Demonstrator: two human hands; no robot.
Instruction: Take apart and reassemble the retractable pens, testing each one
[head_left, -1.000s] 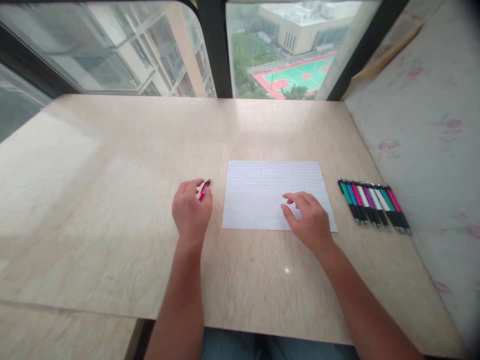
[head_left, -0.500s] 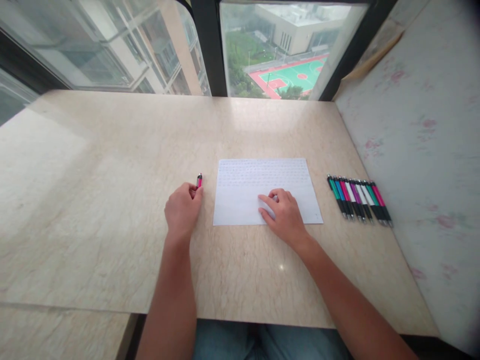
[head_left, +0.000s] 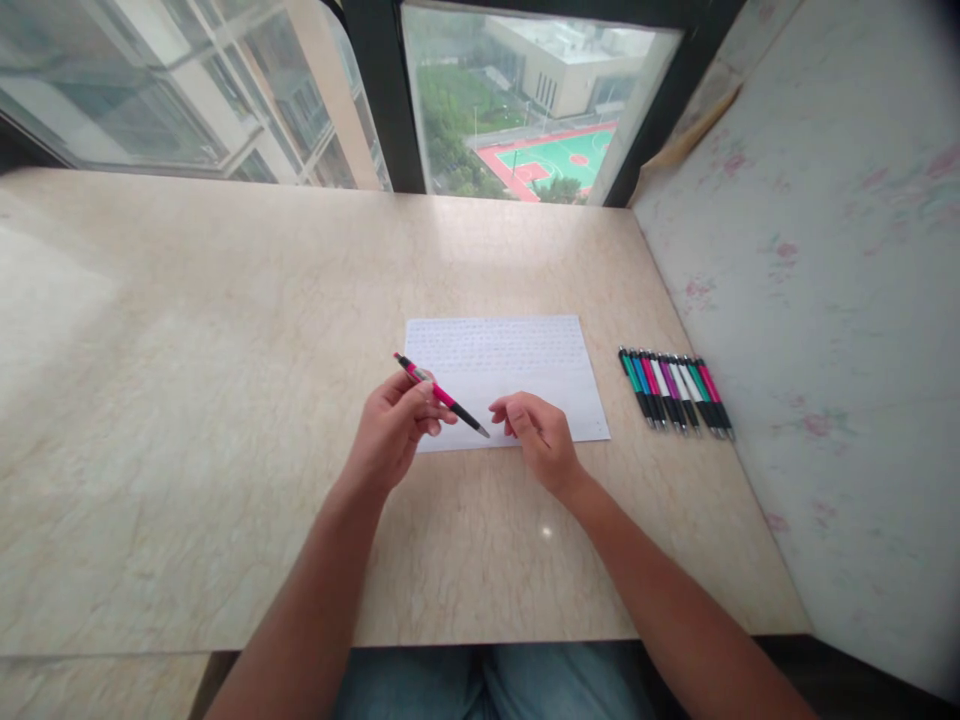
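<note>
The table (head_left: 225, 400) looks like polished beige marble, smooth and glossy (window light glints off it). The sheet (head_left: 517, 350) is matt white paper. The pen (head_left: 439, 393) and the row of pens (head_left: 675, 390) seem glossy plastic, perhaps rubber-gripped.

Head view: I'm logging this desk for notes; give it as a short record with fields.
Left hand: holds pink pen, tip toward right hand
Right hand: fingers curled, over paper near edge, beside pen tip
Paper: white sheet, faint writing on far half
Other pens: row lying right of paper
Surface: beige table
</note>
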